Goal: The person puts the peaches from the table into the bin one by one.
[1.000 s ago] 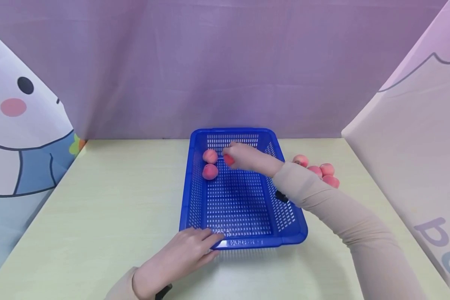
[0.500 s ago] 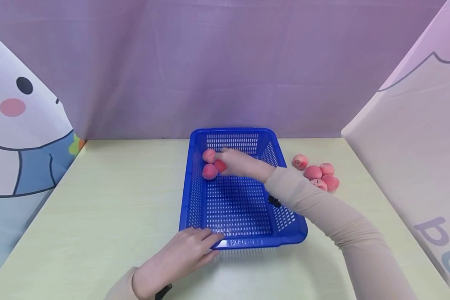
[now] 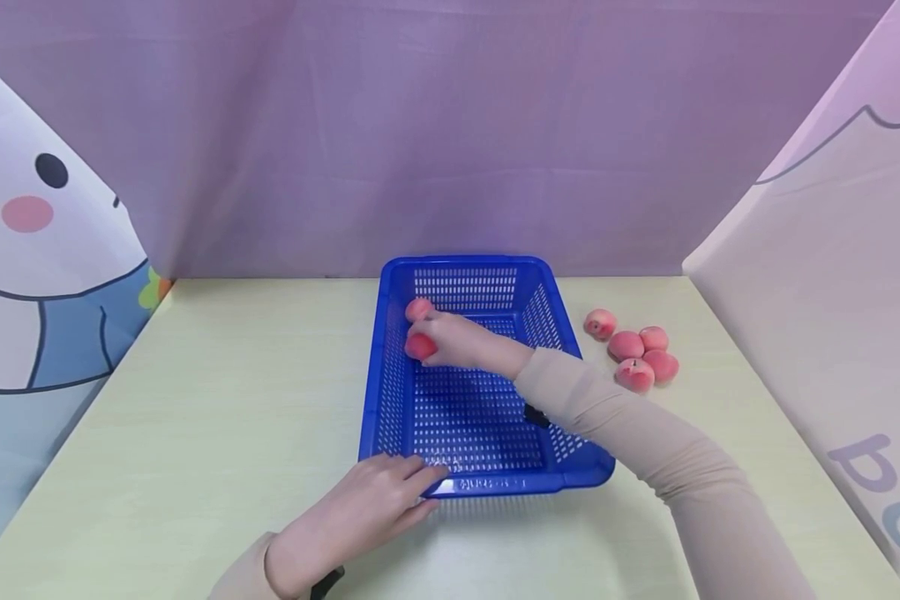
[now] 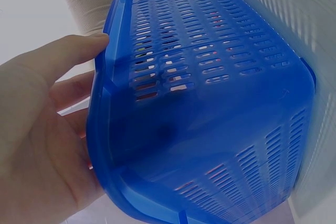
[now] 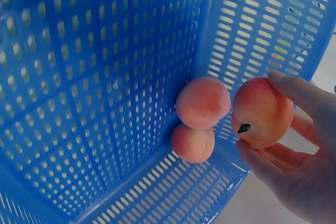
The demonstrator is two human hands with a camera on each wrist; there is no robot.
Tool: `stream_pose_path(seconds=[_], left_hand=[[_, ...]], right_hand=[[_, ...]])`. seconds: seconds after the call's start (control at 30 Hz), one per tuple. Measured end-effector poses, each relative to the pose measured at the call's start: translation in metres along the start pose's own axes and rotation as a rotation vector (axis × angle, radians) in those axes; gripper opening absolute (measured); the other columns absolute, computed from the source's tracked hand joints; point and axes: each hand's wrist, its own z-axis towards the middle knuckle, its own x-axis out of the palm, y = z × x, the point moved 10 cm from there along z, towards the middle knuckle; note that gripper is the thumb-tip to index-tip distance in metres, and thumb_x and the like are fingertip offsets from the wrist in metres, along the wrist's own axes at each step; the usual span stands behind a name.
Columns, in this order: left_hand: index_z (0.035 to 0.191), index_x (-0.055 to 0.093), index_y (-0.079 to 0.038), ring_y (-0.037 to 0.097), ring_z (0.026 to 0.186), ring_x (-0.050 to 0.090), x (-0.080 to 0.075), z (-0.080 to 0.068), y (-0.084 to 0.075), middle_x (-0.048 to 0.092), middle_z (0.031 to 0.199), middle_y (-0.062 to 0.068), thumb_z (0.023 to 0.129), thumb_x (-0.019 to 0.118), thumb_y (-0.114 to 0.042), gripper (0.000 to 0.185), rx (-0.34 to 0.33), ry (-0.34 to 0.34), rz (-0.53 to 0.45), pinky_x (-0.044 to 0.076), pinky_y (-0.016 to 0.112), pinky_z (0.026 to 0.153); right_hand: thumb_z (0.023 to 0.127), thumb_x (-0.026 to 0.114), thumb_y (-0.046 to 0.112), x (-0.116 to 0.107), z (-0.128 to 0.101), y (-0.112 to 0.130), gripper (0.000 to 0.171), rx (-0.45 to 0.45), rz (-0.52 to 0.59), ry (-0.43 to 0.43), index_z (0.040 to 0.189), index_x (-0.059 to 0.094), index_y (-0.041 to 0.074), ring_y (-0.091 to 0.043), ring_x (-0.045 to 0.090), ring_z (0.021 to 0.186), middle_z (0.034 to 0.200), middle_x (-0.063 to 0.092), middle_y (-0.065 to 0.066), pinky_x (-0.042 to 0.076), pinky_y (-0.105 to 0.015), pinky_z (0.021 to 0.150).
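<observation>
My right hand [image 3: 450,340] pinches a peach [image 5: 262,113] with a small green stem between thumb and fingertips, inside the blue plastic basket [image 3: 487,485]. Two more peaches lie in the basket's far left corner: one peach [image 5: 203,103] right beside the held one in the right wrist view, and a second peach [image 5: 192,144] against it. From the head, the far peach [image 3: 418,309] shows above my fingers; the nearer one is hidden behind the held peach. My left hand [image 3: 367,504] grips the basket's near rim at its left corner, thumb and fingers on either side [image 4: 97,103].
Right of the basket, several peaches lie on the pale table [image 3: 232,392]: a cluster around one peach [image 3: 634,375] and a single peach [image 3: 600,323] behind it. A purple curtain [image 3: 435,142] hangs along the back, with printed cloth panels [image 3: 817,333] at the sides.
My right hand has moved left and toward the near side with its peach, which now overlaps the nearer peach. More peaches on the table show as the sleeve shifts. The left hand stays put.
</observation>
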Motion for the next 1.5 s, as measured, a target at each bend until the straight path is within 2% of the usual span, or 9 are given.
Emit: stream_pose_path(seconds=[0.17, 0.43, 0.73, 0.9, 1.1, 1.5], left_hand=[[0.096, 0.064, -0.011, 0.007, 0.064, 0.057, -0.002, -0.001, -0.001, 0.062, 0.078, -0.003, 0.078, 0.065, -0.029, 0.025, 0.015, -0.026, 0.014, 0.046, 0.02, 0.057], [0.096, 0.064, -0.011, 0.006, 0.063, 0.056, -0.001, 0.0, -0.001, 0.062, 0.077, -0.004, 0.078, 0.065, -0.028, 0.025, 0.019, -0.016, 0.017, 0.045, 0.018, 0.056], [0.096, 0.063, -0.012, 0.006, 0.063, 0.057, -0.002, 0.0, -0.002, 0.062, 0.078, -0.004, 0.077, 0.066, -0.028, 0.025, 0.025, -0.022, 0.035, 0.046, 0.019, 0.056], [0.095, 0.064, -0.012, 0.006, 0.062, 0.057, -0.004, -0.001, -0.003, 0.062, 0.077, -0.004, 0.076, 0.067, -0.028, 0.026, 0.033, -0.045, 0.041, 0.045, 0.019, 0.055], [0.096, 0.064, -0.012, 0.006, 0.063, 0.057, -0.001, -0.001, -0.001, 0.062, 0.078, -0.004, 0.079, 0.063, -0.031, 0.024, 0.013, -0.026, 0.019, 0.045, 0.019, 0.056], [0.096, 0.064, -0.012, 0.006, 0.064, 0.057, -0.001, -0.001, -0.001, 0.062, 0.078, -0.004, 0.08, 0.063, -0.031, 0.025, 0.015, -0.035, 0.007, 0.045, 0.019, 0.057]], right_hand=[[0.076, 0.069, 0.017, 0.007, 0.001, 0.002, 0.039, 0.007, 0.019, -0.007, 0.111, 0.057, 0.006, -0.019, 0.056, 0.092, 0.105, 0.059, -0.01, 0.046, -0.028, 0.082], [0.077, 0.068, 0.02, 0.019, 0.0, 0.002, 0.043, 0.028, 0.042, -0.005, 0.115, 0.055, 0.006, -0.018, 0.056, 0.094, 0.114, 0.054, -0.01, 0.046, -0.027, 0.083], [0.076, 0.069, 0.019, 0.026, -0.003, 0.002, 0.042, 0.013, 0.056, -0.025, 0.114, 0.056, 0.006, -0.021, 0.052, 0.105, 0.119, 0.052, -0.013, 0.043, -0.03, 0.087], [0.075, 0.069, 0.019, 0.032, -0.004, 0.004, 0.042, -0.025, 0.043, -0.049, 0.112, 0.056, 0.005, -0.021, 0.054, 0.1, 0.115, 0.052, -0.014, 0.044, -0.03, 0.086], [0.075, 0.07, 0.021, 0.039, -0.007, 0.005, 0.042, -0.034, 0.027, -0.062, 0.112, 0.056, 0.006, -0.021, 0.055, 0.096, 0.113, 0.05, -0.014, 0.045, -0.031, 0.084], [0.075, 0.07, 0.021, 0.043, -0.008, 0.008, 0.04, -0.057, 0.004, -0.073, 0.109, 0.056, 0.006, -0.02, 0.056, 0.093, 0.106, 0.052, -0.012, 0.045, -0.029, 0.083]])
